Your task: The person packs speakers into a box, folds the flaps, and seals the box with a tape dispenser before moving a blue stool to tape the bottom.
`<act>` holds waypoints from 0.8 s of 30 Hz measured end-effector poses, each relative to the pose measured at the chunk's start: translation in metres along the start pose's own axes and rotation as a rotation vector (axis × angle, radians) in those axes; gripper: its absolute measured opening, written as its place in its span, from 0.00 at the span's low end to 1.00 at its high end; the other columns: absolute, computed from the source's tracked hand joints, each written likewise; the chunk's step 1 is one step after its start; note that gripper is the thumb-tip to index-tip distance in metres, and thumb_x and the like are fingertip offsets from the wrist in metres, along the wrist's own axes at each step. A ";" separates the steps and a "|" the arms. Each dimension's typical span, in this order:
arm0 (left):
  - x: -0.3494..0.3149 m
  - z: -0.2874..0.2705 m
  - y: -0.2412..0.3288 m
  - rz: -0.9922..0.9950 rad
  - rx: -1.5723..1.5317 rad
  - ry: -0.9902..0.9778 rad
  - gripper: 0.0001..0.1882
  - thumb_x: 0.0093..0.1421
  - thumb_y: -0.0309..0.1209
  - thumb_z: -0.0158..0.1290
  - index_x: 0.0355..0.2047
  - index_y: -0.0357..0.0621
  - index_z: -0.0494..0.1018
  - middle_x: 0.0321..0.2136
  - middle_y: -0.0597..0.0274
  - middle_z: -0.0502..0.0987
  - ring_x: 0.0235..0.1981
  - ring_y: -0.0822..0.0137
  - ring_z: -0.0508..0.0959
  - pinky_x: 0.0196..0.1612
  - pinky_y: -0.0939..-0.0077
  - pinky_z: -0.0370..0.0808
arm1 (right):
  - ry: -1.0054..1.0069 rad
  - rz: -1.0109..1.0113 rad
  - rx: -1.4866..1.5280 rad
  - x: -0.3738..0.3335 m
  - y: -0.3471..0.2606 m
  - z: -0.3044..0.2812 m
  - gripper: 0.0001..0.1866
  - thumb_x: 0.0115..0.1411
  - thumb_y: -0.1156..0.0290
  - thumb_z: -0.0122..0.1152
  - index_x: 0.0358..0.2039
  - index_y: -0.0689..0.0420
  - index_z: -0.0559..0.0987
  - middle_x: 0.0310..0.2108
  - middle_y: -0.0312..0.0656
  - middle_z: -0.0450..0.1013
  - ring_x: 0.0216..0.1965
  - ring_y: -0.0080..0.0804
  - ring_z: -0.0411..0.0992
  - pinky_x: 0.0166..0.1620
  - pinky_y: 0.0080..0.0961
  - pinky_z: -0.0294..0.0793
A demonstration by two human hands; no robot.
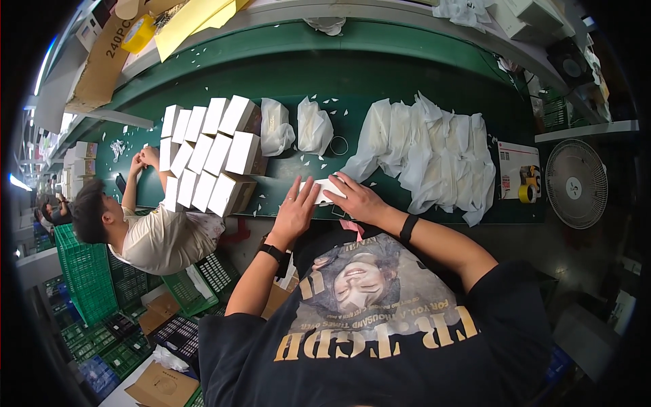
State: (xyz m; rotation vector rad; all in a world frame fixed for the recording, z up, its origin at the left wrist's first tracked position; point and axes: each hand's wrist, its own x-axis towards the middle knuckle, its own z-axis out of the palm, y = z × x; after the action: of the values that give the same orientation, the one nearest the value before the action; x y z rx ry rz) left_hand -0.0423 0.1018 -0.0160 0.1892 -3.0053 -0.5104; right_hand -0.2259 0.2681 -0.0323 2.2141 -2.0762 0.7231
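A small white box [330,190] lies at the near edge of the green table, between my two hands. My left hand [295,211] grips its left end, fingers pointing away from me. From the other side, my right hand [361,201] presses fingers and thumb onto the box's right end. Just beyond are two pale packages wrapped in thin white bags, a left one [277,127] and a right one [314,127]. To the right lies a row of several white bagged packages [434,152]. Rows of white boxes [215,154] stand on the left.
A co-worker [152,234] works at the table on the left. At the right end are a yellow tape roll [527,193] and a round fan [576,184]. Paper scraps dot the green tabletop [298,81]. Green crates [81,271] stand at lower left.
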 end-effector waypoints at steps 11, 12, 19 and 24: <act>-0.001 0.005 -0.001 0.025 0.237 -0.054 0.35 0.61 0.39 0.54 0.66 0.43 0.57 0.67 0.54 0.60 0.69 0.53 0.58 0.68 0.58 0.58 | 0.023 -0.033 -0.085 -0.003 0.003 0.004 0.24 0.56 0.64 0.61 0.56 0.45 0.76 0.62 0.48 0.64 0.64 0.48 0.61 0.59 0.35 0.70; -0.001 0.005 -0.001 0.017 0.227 -0.049 0.35 0.61 0.38 0.54 0.66 0.43 0.58 0.67 0.54 0.60 0.69 0.53 0.58 0.67 0.59 0.59 | 0.016 -0.046 -0.130 -0.004 0.004 0.006 0.24 0.56 0.63 0.63 0.55 0.45 0.76 0.62 0.48 0.64 0.64 0.48 0.61 0.60 0.36 0.69; 0.006 -0.008 -0.005 0.042 0.017 -0.049 0.31 0.61 0.34 0.54 0.64 0.43 0.61 0.65 0.54 0.62 0.67 0.50 0.61 0.64 0.60 0.64 | 0.039 0.004 0.034 0.003 0.005 -0.002 0.23 0.56 0.63 0.64 0.54 0.45 0.77 0.61 0.45 0.65 0.61 0.44 0.64 0.57 0.33 0.72; 0.009 -0.013 -0.013 0.099 -0.025 -0.074 0.31 0.60 0.31 0.55 0.63 0.44 0.63 0.65 0.53 0.63 0.66 0.48 0.62 0.63 0.61 0.67 | 0.033 0.001 0.056 0.003 0.005 -0.001 0.23 0.55 0.65 0.64 0.54 0.45 0.78 0.61 0.45 0.65 0.59 0.44 0.65 0.57 0.33 0.72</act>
State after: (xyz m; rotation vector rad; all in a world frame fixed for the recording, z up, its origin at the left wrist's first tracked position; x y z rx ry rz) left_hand -0.0485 0.0842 -0.0071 0.0201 -3.0589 -0.5575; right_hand -0.2313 0.2644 -0.0321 2.2134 -2.0673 0.8212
